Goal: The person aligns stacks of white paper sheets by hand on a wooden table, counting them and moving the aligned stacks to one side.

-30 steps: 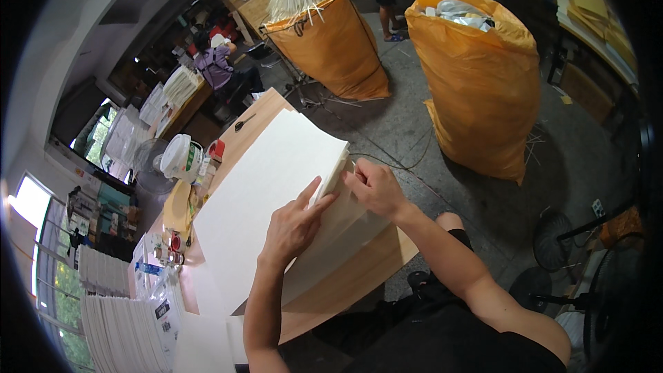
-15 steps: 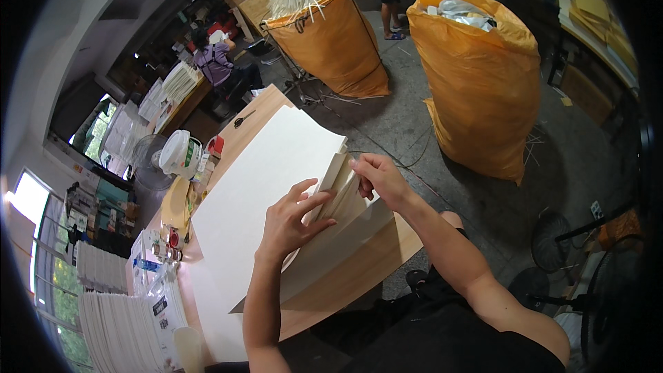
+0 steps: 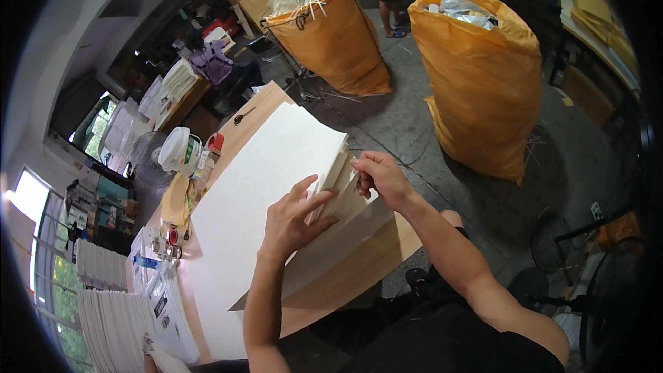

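Note:
A stack of large white paper sheets (image 3: 255, 179) lies on the wooden table, its right edge fanned into several layers (image 3: 336, 183). My left hand (image 3: 293, 220) rests at that edge with thumb and fingers spread, fingertips touching the layers. At the far right corner, my right hand (image 3: 378, 176) has its fingers curled, with thumb and forefinger pinching the edge of the sheets. Just how many sheets are in the pinch is hidden. The lower sheet's near edge curves out over the wooden table (image 3: 359, 283).
Scissors (image 3: 242, 117) lie at the table's far end. Along its left side stand a white bucket (image 3: 181, 150), tape rolls (image 3: 173, 242) and stacked white sheets (image 3: 114, 328). Two orange sacks (image 3: 476, 83) (image 3: 335, 45) stand beyond. A person in purple (image 3: 215, 62) sits far left; fans stand right.
The layers at the stack's right edge have spread slightly apart. Both hands have barely moved. The seated person has shifted, and something pale at the lower left has changed position.

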`<state>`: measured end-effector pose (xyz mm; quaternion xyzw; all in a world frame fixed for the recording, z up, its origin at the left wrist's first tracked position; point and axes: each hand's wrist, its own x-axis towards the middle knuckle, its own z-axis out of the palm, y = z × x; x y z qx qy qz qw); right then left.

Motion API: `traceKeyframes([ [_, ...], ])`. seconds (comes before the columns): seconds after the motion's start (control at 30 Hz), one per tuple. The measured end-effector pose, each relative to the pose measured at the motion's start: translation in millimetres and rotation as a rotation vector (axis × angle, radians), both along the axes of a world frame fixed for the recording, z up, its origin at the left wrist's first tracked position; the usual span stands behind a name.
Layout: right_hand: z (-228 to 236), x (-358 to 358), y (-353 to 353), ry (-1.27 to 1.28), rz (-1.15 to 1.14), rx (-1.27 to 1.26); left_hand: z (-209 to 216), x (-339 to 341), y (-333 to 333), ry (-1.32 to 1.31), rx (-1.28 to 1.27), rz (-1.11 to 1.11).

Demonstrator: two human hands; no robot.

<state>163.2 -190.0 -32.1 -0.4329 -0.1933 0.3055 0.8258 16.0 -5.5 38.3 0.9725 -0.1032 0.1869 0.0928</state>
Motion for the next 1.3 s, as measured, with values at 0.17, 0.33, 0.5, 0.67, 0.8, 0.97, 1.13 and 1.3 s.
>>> traceKeyframes([
  [0.17,2.0,-3.3,-4.7,-0.072,-0.031,0.005,2.6,-0.8,2.7,0.06,-0.033,-0.003],
  [0.33,1.4,1.4,-4.4,-0.21,-0.061,-0.124,1.9,-0.4,-1.7,0.037,-0.011,0.016],
  [0.5,2.1,2.1,-2.0,0.027,0.023,0.026,9.2,-2.7,-9.1,0.067,0.037,0.028],
  [0.67,5.0,-0.4,-6.7,0.032,0.03,0.004,9.1,-0.5,-6.5,0.077,-0.035,0.038],
  [0.8,-6.0,-22.0,-16.3,-0.582,-0.476,-0.311,9.9,-0.9,-2.6,0.117,-0.059,0.041],
  [0.97,-12.0,-32.2,-27.5,-1.488,-0.365,-0.385,0.7,1.1,2.8,0.08,0.041,-0.013],
  [1.13,-26.4,-31.8,-30.0,-1.366,-0.087,-0.481,-24.1,-0.9,-12.1,-0.04,0.365,-0.047],
  [1.3,-29.0,-30.2,-26.5,-1.37,-0.163,-0.456,-32.1,2.6,-12.0,-0.061,0.199,0.083],
])
